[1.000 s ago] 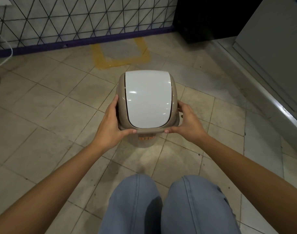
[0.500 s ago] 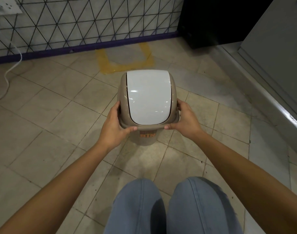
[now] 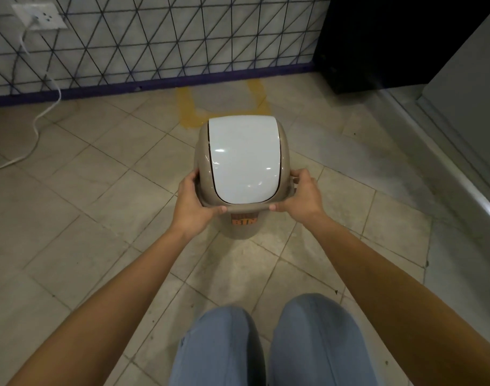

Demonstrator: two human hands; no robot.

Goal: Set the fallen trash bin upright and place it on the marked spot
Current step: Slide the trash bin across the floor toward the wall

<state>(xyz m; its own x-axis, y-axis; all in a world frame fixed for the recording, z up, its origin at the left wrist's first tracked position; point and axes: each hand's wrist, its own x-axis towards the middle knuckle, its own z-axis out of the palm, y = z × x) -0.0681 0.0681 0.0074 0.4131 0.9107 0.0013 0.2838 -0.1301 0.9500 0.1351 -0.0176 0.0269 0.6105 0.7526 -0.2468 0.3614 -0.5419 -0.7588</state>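
Both grips are clamping the trash bin (image 3: 242,174) by its rim: the left hand (image 3: 194,201) is wrapping the left side with the thumb lying along the near edge, and the right hand (image 3: 300,196) is mirroring it on the right. Since a second ago the bin is sitting farther from the knees (image 3: 268,341) and closer to the wall (image 3: 160,37), its far edge now overlapping the near line of the yellow marked spot (image 3: 188,112). It is standing upright, a smooth beige plastic body with a glossy white domed swing lid (image 3: 243,160) and an orange label (image 3: 244,220) on the near face. Around it, the dull beige tiled floor (image 3: 85,196) is running up to a purple skirting; a white cable (image 3: 40,118) is trailing from a wall socket (image 3: 39,15) well to the left, and a dark cabinet (image 3: 391,43) is standing to the right of the mark.
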